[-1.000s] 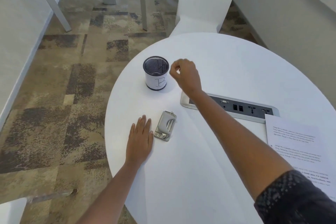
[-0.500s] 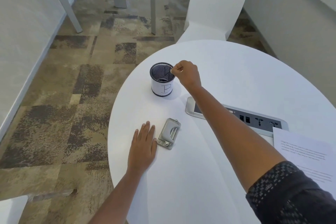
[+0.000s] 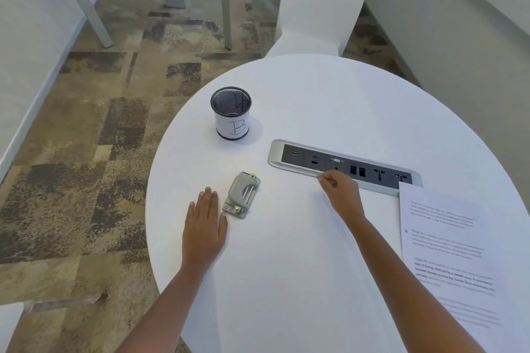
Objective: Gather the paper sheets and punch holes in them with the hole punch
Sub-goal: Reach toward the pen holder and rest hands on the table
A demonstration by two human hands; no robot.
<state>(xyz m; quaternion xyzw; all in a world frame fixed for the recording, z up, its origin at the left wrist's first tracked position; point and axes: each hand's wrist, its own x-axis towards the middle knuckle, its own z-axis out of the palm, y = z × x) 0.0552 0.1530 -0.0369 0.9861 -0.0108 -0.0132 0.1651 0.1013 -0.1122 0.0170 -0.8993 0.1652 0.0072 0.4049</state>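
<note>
A grey metal hole punch [image 3: 241, 195] lies on the round white table [image 3: 329, 100], left of centre. My left hand [image 3: 204, 226] rests flat on the table, fingers extended, its thumb side almost touching the punch's near corner. My right hand [image 3: 339, 193] hovers low beside the front edge of the socket panel [image 3: 344, 164], fingers curled shut with thumb and forefinger pinched. Whether anything sits between them is too small to tell. Printed paper sheets [image 3: 447, 252] lie stacked at the table's right edge, right of my right forearm.
A black mesh pen cup [image 3: 231, 113] with a white label marked "B" stands at the back left of the table. A white chair [image 3: 315, 6] stands behind the table. Patterned carpet and table legs lie to the left.
My right hand has pulled back from the rim of the mesh cup to the front of the socket panel, still closed. My left hand and the hole punch have stayed put.
</note>
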